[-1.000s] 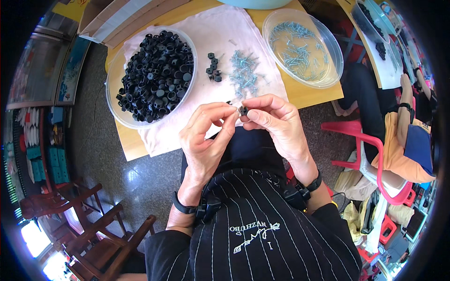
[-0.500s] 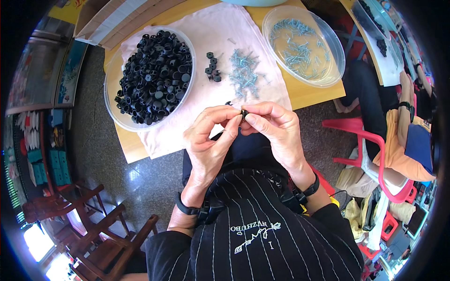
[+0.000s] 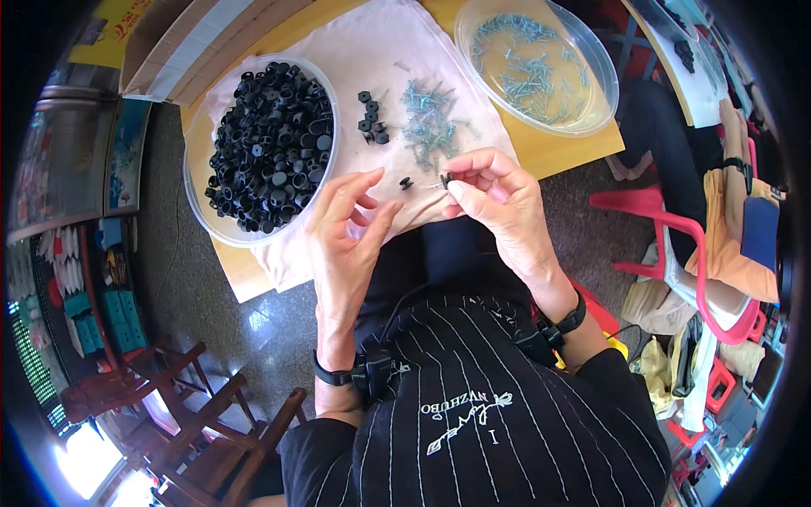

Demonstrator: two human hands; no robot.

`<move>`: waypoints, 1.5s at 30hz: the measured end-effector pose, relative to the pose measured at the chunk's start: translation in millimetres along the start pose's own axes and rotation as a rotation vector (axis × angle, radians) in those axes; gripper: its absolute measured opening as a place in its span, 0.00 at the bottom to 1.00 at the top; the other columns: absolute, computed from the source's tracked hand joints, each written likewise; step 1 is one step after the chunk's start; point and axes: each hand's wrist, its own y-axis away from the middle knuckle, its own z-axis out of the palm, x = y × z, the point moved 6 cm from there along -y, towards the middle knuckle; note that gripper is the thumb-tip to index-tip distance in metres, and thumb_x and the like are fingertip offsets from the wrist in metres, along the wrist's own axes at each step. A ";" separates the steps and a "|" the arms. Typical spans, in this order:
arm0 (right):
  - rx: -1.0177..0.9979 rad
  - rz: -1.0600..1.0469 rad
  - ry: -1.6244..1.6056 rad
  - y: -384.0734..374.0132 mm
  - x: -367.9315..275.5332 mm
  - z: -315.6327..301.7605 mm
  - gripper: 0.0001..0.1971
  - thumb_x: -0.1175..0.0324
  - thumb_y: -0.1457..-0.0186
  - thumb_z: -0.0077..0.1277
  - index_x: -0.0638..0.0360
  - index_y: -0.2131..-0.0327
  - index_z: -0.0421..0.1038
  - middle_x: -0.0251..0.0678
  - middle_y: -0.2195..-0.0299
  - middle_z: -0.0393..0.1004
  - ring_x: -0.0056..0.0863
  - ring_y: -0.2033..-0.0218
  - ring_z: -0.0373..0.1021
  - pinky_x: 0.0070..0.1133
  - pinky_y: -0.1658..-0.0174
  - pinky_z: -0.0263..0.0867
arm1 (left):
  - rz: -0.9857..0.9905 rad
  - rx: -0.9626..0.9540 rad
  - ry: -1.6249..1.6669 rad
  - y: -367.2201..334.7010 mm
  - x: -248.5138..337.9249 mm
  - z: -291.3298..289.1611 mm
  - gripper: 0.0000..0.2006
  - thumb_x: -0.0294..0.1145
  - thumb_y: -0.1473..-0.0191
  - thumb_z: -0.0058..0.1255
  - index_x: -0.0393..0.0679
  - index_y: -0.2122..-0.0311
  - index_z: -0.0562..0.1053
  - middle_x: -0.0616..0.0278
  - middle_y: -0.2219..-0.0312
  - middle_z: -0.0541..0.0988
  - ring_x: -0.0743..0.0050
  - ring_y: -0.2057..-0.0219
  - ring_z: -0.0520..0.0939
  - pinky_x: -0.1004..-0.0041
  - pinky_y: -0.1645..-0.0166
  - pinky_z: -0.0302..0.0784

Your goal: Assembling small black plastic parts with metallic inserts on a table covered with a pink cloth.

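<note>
My left hand (image 3: 345, 221) parted between thumb and fingers, nothing in its grasp, my right hand (image 3: 507, 207) pinching a small black part (image 3: 447, 181) over the pale pink cloth (image 3: 363, 51), loose silvery screws (image 3: 431, 118) piled just beyond

The black part (image 3: 448, 181) is partly covered by the right hand (image 3: 500, 196) and its detail apparently cannot be resolved, while the cardboard box (image 3: 182, 63) is cut off above and the base of the round tub (image 3: 197, 193) is largely hidden beneath black caps (image 3: 274, 148).
</note>
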 end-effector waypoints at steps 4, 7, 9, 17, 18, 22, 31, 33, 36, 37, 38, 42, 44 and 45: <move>0.017 -0.021 0.036 3.5 -5.1 -1.8 0.10 0.75 0.46 0.53 0.65 0.59 0.71 0.33 0.66 0.72 0.19 0.68 0.71 0.18 0.60 0.70 | 0.042 -0.047 -0.104 -5.0 7.1 9.1 0.15 0.24 0.54 0.59 0.40 0.57 0.75 0.59 0.63 0.76 0.75 0.69 0.76 0.77 0.66 0.72; 0.019 -0.019 0.044 5.6 -3.9 -4.0 0.10 0.75 0.46 0.53 0.66 0.59 0.71 0.33 0.66 0.72 0.19 0.68 0.71 0.18 0.60 0.69 | 0.058 -0.057 -0.152 -5.1 -2.7 17.5 0.11 0.25 0.53 0.58 0.39 0.61 0.75 0.58 0.64 0.76 0.73 0.68 0.77 0.75 0.64 0.73; 0.027 -0.029 0.040 6.9 -5.1 -6.3 0.10 0.75 0.46 0.53 0.66 0.60 0.71 0.33 0.66 0.72 0.19 0.68 0.71 0.18 0.60 0.69 | 0.042 -0.049 -0.106 -3.8 -1.0 17.4 0.11 0.24 0.52 0.58 0.38 0.62 0.74 0.58 0.63 0.76 0.73 0.67 0.78 0.75 0.63 0.74; -0.043 -0.175 0.090 21.1 -21.2 22.0 0.09 0.77 0.44 0.51 0.66 0.59 0.70 0.35 0.63 0.73 0.15 0.66 0.71 0.13 0.63 0.68 | -0.067 -0.011 0.949 5.0 0.5 24.8 0.12 0.17 0.50 0.55 0.36 0.59 0.70 0.51 0.57 0.75 0.75 0.63 0.79 0.75 0.56 0.79; -0.068 -0.213 0.106 21.9 -23.9 26.0 0.09 0.77 0.44 0.51 0.66 0.59 0.70 0.35 0.62 0.73 0.15 0.66 0.71 0.12 0.63 0.68 | -0.062 -0.010 0.947 5.7 2.1 24.3 0.12 0.17 0.50 0.55 0.36 0.59 0.70 0.51 0.57 0.75 0.75 0.63 0.79 0.75 0.56 0.79; -0.102 -0.148 -0.091 19.0 -16.1 22.7 0.10 0.73 0.42 0.49 0.64 0.57 0.68 0.35 0.60 0.73 0.17 0.63 0.71 0.14 0.61 0.68 | -0.087 -0.025 0.966 10.1 1.0 24.2 0.13 0.17 0.49 0.54 0.35 0.56 0.72 0.54 0.58 0.75 0.73 0.62 0.80 0.74 0.56 0.79; -0.098 -0.190 0.004 19.5 -21.2 26.6 0.10 0.74 0.42 0.49 0.66 0.57 0.68 0.37 0.63 0.74 0.19 0.63 0.72 0.16 0.60 0.70 | -0.174 -0.057 1.101 14.4 -2.2 28.9 0.11 0.22 0.45 0.51 0.34 0.56 0.73 0.56 0.62 0.77 0.73 0.66 0.81 0.73 0.57 0.79; -0.082 -0.214 0.056 19.0 -24.1 28.7 0.10 0.75 0.42 0.49 0.67 0.57 0.68 0.37 0.63 0.74 0.20 0.64 0.73 0.16 0.60 0.70 | -0.180 -0.063 1.129 14.4 -4.3 29.6 0.12 0.22 0.45 0.51 0.34 0.55 0.72 0.56 0.63 0.78 0.73 0.66 0.81 0.73 0.57 0.78; -0.064 -0.241 0.093 17.3 -25.9 28.4 0.10 0.76 0.42 0.49 0.67 0.57 0.68 0.37 0.64 0.74 0.20 0.64 0.73 0.17 0.60 0.71 | -0.214 -0.064 1.172 14.6 -10.1 32.3 0.13 0.24 0.44 0.51 0.35 0.54 0.71 0.57 0.66 0.79 0.74 0.66 0.81 0.74 0.57 0.78; -0.053 -0.237 0.099 16.5 -25.5 27.5 0.10 0.76 0.42 0.49 0.68 0.57 0.68 0.37 0.65 0.74 0.20 0.64 0.73 0.17 0.60 0.71 | -0.203 -0.065 1.172 14.0 -10.1 32.0 0.12 0.23 0.45 0.51 0.34 0.54 0.71 0.57 0.66 0.79 0.74 0.66 0.81 0.74 0.57 0.78; -0.043 -0.234 0.105 15.5 -25.0 26.6 0.10 0.75 0.42 0.49 0.68 0.57 0.68 0.37 0.65 0.74 0.21 0.64 0.74 0.17 0.60 0.72 | -0.191 -0.065 1.172 13.2 -10.0 31.7 0.12 0.22 0.45 0.51 0.34 0.55 0.71 0.57 0.66 0.79 0.73 0.66 0.81 0.75 0.57 0.77; -0.021 -0.193 0.109 10.3 -15.2 17.7 0.11 0.75 0.42 0.50 0.68 0.57 0.68 0.36 0.64 0.74 0.20 0.64 0.73 0.17 0.60 0.72 | -0.185 0.010 0.873 3.8 -14.3 28.5 0.10 0.20 0.47 0.53 0.35 0.58 0.73 0.58 0.65 0.79 0.75 0.67 0.80 0.77 0.59 0.77; -0.008 -0.167 0.100 7.7 -11.2 14.8 0.11 0.74 0.42 0.50 0.67 0.56 0.69 0.35 0.64 0.74 0.19 0.64 0.72 0.17 0.60 0.72 | 0.061 0.076 0.245 -1.9 -10.4 19.0 0.09 0.18 0.51 0.54 0.36 0.62 0.75 0.60 0.66 0.78 0.76 0.69 0.79 0.78 0.62 0.75; -0.012 -0.154 0.080 6.8 -7.9 14.1 0.11 0.74 0.43 0.50 0.66 0.56 0.69 0.34 0.63 0.74 0.17 0.65 0.72 0.16 0.61 0.71 | 0.090 0.071 0.101 -3.5 -2.8 18.5 0.09 0.18 0.52 0.54 0.38 0.64 0.76 0.59 0.67 0.78 0.76 0.71 0.78 0.78 0.64 0.74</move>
